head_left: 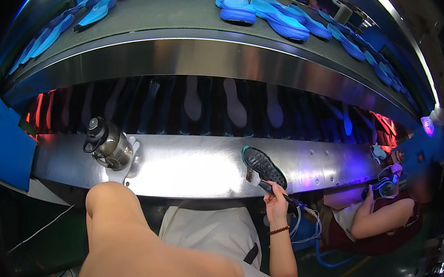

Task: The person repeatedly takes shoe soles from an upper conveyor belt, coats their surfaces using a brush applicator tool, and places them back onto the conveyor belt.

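Observation:
In my right hand (276, 204) is the dark handle of a flat brush (261, 183), gripped between thumb and fingers, with pale tubing trailing behind it. Its wide head meets or overlaps the near left edge of a black shoe sole (263, 165); whether it touches cannot be told. That sole has a teal rim and a patterned face, and lies on the metal ledge (198, 167). My left arm (118, 223) is bent across the lower left, and its hand is out of the picture. Nearest to that arm stands a dark translucent water bottle (110, 144) on a pale flat piece (123, 171).
Above the ledge runs a conveyor belt (167, 10) carrying blue shoe soles (280, 19). Under it, a dark opening holds several sole shapes (235, 102), with red glow at both ends. At right, a co-worker's arm (384, 217) reaches toward a blue-lit item (384, 187).

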